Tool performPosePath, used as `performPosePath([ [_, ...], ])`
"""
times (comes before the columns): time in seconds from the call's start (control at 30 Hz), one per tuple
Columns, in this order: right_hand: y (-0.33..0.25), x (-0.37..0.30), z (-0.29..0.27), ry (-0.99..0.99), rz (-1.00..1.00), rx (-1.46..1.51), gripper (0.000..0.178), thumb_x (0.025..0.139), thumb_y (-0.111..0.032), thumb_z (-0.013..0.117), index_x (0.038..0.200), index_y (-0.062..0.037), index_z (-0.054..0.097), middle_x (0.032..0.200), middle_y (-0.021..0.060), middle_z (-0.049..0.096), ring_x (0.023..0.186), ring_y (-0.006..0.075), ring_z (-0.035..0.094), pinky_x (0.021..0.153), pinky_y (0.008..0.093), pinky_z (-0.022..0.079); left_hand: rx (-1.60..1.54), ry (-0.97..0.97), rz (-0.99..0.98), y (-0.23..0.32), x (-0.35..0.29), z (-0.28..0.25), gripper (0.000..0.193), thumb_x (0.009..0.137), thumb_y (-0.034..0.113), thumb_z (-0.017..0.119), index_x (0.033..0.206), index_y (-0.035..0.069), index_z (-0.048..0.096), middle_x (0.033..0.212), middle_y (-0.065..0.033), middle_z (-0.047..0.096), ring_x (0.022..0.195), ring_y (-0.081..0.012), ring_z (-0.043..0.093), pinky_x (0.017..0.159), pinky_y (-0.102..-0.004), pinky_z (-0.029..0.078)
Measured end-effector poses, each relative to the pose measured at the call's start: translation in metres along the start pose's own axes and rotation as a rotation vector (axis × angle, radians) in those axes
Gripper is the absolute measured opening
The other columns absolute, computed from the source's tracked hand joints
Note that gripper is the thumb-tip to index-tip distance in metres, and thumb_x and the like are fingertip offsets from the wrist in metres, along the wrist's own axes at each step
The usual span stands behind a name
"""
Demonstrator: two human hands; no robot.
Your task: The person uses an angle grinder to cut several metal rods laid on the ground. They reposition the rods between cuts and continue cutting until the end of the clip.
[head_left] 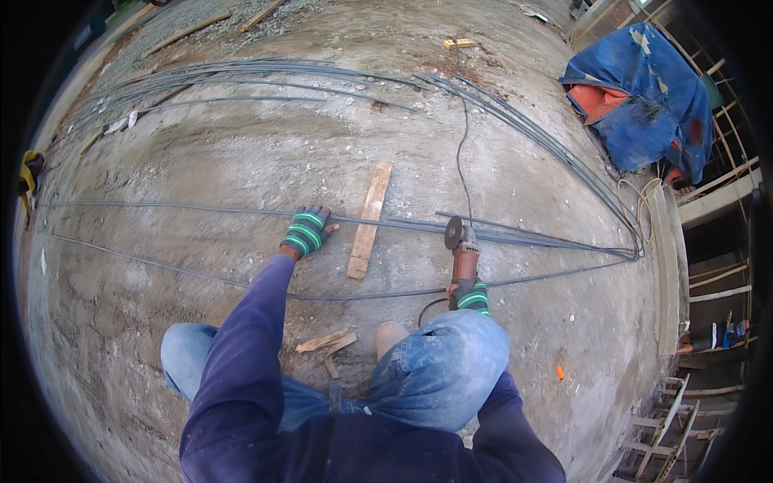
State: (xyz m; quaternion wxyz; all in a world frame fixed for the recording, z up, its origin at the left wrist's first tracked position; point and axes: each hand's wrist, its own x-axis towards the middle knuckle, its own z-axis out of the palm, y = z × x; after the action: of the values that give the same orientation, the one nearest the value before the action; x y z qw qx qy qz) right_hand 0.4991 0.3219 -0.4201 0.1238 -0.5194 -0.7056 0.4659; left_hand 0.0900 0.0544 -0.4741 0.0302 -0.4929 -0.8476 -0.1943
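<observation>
My left hand (306,232), in a green-and-black striped fingerless glove, grips a thin steel rod (209,208) lying across the ground, left of a wooden plank (369,225). My right hand (471,296), gloved alike, is closed round the body of an angle grinder (465,259). The grinder's dark disc (453,233) points away from me, close by the bundle of steel rods (515,238); I cannot tell whether they touch. Those rods cross over the plank. Nearer my knees runs another steel rod (362,297).
The grinder's cord (461,153) leads toward a yellow power strip (458,43). More rods (241,71) lie at the far left. A blue tarp (644,88) covers something at the far right. Wood scraps (326,341) lie by my feet, an orange piece (560,372) to the right.
</observation>
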Motion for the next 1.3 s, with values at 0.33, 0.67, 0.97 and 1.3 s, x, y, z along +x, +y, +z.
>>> performPosePath([
  [0.33,0.005,-0.006,-0.008,-0.003,0.041,-0.019,0.048,0.075,-0.018,0.085,0.115,0.0017,0.067,0.09,0.014,0.072,0.079,0.0296,0.07,0.072,0.0453,0.055,0.017,-0.414,-0.006,-0.013,0.029,-0.012,0.055,0.108,0.055,0.049,0.099,0.005,0.072,0.092,-0.0234,0.074,0.09,-0.0431,0.072,0.081,-0.0538,0.054],
  [0.67,0.004,-0.007,0.001,0.006,-0.069,-0.114,0.052,0.075,-0.023,0.085,0.118,0.0016,0.068,0.093,0.0183,0.074,0.081,0.0342,0.071,0.075,0.0474,0.056,0.024,-0.429,0.034,-0.016,0.034,-0.014,0.057,0.108,0.056,0.048,0.096,0.005,0.072,0.088,-0.0239,0.073,0.087,-0.0449,0.071,0.08,-0.0552,0.053],
  [0.97,-0.001,-0.002,0.0,0.005,-0.095,-0.217,0.054,0.075,-0.027,0.085,0.118,0.0003,0.068,0.093,0.0176,0.074,0.082,0.0329,0.072,0.076,0.0465,0.057,0.008,-0.436,0.023,-0.011,0.033,-0.02,0.057,0.107,0.056,0.05,0.095,0.005,0.072,0.086,-0.0232,0.072,0.087,-0.0445,0.071,0.079,-0.0551,0.052],
  [1.3,0.012,0.004,0.002,-0.02,-0.108,-0.178,0.055,0.077,-0.026,0.084,0.122,-0.0004,0.067,0.095,0.0159,0.074,0.081,0.0299,0.072,0.073,0.0443,0.058,0.018,-0.453,-0.003,-0.013,0.034,-0.019,0.057,0.108,0.056,0.049,0.098,0.005,0.073,0.09,-0.023,0.074,0.089,-0.0437,0.072,0.082,-0.054,0.054],
])
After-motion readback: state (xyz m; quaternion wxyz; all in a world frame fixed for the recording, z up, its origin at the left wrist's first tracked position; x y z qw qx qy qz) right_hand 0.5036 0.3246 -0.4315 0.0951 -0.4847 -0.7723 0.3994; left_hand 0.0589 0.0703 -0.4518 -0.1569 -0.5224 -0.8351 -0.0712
